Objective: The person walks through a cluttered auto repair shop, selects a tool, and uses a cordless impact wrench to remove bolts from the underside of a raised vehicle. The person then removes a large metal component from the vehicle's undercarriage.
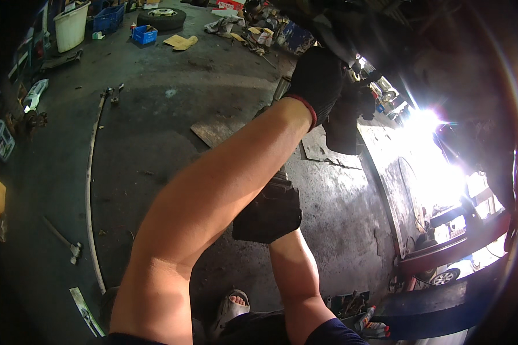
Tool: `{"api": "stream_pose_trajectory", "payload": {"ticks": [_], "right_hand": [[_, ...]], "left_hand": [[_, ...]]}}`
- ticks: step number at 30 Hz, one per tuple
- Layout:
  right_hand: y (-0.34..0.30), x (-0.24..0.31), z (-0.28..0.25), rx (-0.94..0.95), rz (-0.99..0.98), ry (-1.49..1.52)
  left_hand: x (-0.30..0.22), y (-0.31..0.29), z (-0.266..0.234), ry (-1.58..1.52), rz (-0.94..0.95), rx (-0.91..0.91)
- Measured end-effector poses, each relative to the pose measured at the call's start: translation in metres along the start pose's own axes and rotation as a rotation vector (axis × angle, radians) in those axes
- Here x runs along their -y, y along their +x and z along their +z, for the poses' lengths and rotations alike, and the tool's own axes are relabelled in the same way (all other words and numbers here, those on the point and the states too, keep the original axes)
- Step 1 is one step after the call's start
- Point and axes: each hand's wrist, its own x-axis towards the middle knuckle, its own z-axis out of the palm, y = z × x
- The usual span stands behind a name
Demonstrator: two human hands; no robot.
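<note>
My left hand (319, 80), in a black glove with a red cuff, reaches up to the dark underside of a vehicle (437, 52). Its fingers are lost in shadow against the dark parts. Just below and right of the glove hangs a dark rounded part (342, 129). Under my left forearm shows the black, block-shaped base of what looks like a cordless power tool (269, 213). My right forearm rises to this base, and my right hand, hidden behind the base and my left forearm, appears to hold the tool up. The tool's upper body is mostly covered.
On the dark floor to the left lie a long metal bar (91, 190), a hammer (69, 244) and a wrench (117, 94). A blue crate (144, 35), a tyre (161, 20) and a white bin (71, 27) stand farther back. A red beam (454, 247) crosses at right, beside strong glare.
</note>
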Motion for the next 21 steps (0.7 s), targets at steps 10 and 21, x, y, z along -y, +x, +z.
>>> {"api": "stream_pose_trajectory", "payload": {"ticks": [10,21], "right_hand": [[0.01,0.009,0.011,0.03,-0.016,0.005],[0.014,0.008,0.015,0.05,-0.009,0.026]], "left_hand": [[0.002,0.006,-0.006,0.615,0.173,0.197],[0.014,-0.001,0.002,-0.019,0.151,0.051]]}}
